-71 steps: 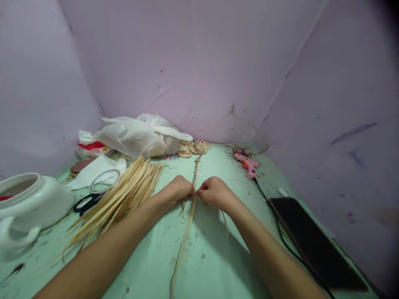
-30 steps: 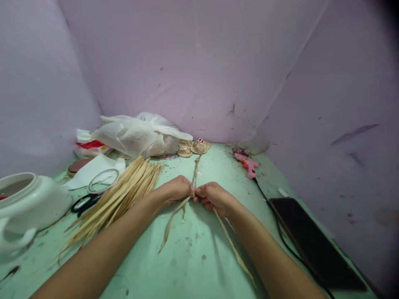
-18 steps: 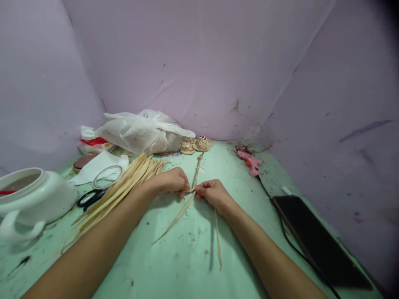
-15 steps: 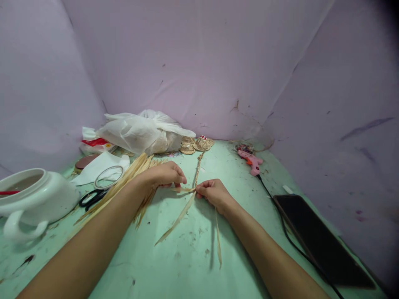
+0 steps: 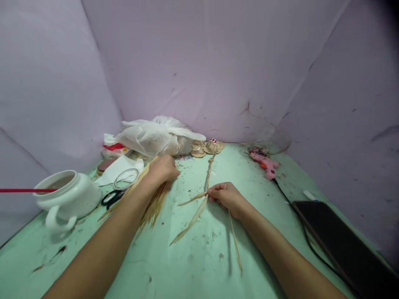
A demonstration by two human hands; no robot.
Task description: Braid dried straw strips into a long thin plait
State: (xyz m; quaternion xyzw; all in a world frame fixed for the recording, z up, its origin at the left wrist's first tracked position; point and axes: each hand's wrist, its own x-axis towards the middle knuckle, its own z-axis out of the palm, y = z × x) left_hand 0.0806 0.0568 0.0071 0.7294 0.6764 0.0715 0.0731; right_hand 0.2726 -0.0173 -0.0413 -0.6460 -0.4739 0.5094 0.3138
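Observation:
A thin braid of dried leaf strips [image 5: 208,173] lies on the green table, running back to small woven straw pieces [image 5: 207,147]. My right hand [image 5: 227,196] is closed, pinching the near end of the braid, from which loose strips [image 5: 191,215] trail toward me. My left hand [image 5: 162,169] rests on a bundle of dried straw strips [image 5: 155,201] to the left, its fingers curled over them; whether it grips any strip is hidden.
A white plastic bag [image 5: 156,137] sits at the back. Left are a white lidless pot [image 5: 67,197] with a red stick, black scissors [image 5: 112,198], a clear tape ring [image 5: 126,178] on white paper. Right are a pink glue gun [image 5: 264,163], its black cable and a dark tablet [image 5: 343,245].
My left hand let go of the braid and moved left and back onto the straw bundle. My right hand kept its pinch. The view shifted left.

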